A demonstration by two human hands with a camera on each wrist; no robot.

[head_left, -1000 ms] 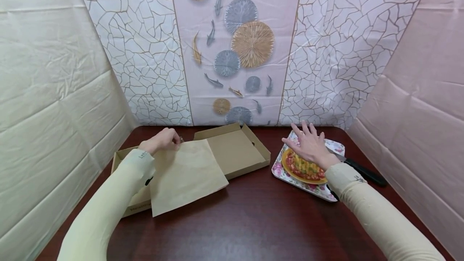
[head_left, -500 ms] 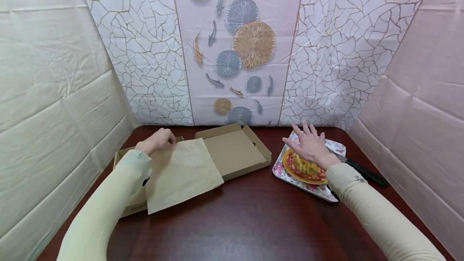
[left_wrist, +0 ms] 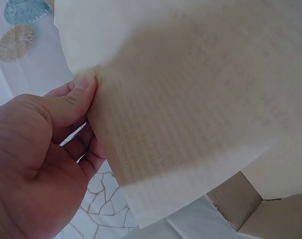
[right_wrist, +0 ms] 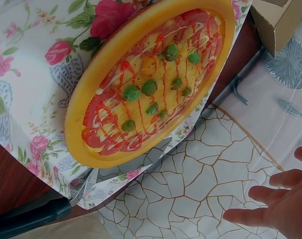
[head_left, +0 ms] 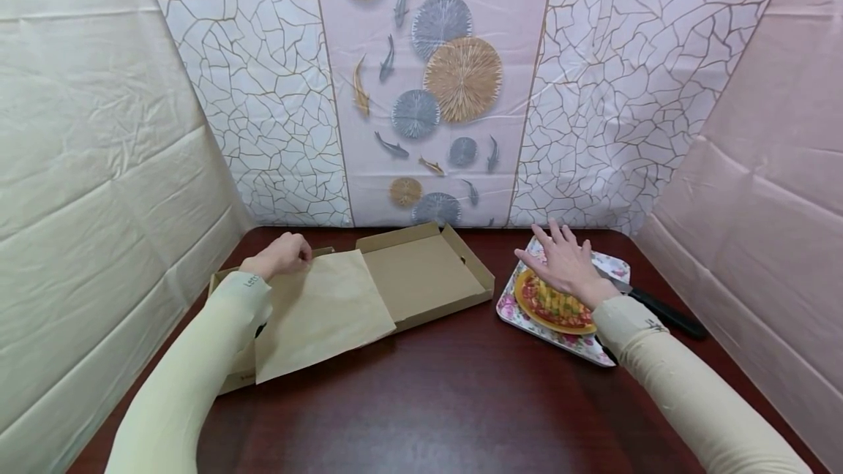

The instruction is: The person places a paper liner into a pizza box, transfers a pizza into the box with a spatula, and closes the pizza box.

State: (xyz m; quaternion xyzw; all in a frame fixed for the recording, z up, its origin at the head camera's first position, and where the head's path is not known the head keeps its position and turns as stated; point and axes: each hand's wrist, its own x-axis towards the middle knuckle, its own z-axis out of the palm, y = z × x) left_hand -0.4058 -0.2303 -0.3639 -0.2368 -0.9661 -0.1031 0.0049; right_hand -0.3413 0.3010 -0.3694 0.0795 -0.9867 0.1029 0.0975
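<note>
My left hand point(head_left: 279, 256) pinches the edge of a sheet of brown paper point(head_left: 329, 313) between thumb and fingers. Faint rows of print show on the paper point(left_wrist: 190, 109) in the left wrist view. The sheet spreads over the left half of an open cardboard pizza box point(head_left: 421, 273), hiding most of that half. My right hand point(head_left: 566, 265) is spread, fingers apart, above a floral tray point(head_left: 508, 307). On the tray lies a pizza point(right_wrist: 155, 89) with a thick yellow rim, green bits and red and white sauce lines.
A black-handled server point(right_wrist: 41, 216) with a broad metal blade lies on the tray's right side, its handle point(head_left: 675, 317) reaching past the edge onto the dark wooden table point(head_left: 461, 401). Patterned cloth point(head_left: 428, 130) hangs behind the table, and pale cloth walls stand at both sides.
My left hand has drawn the paper leftward over the left half of the box, so its right edge has slid left too. My right hand stays in place.
</note>
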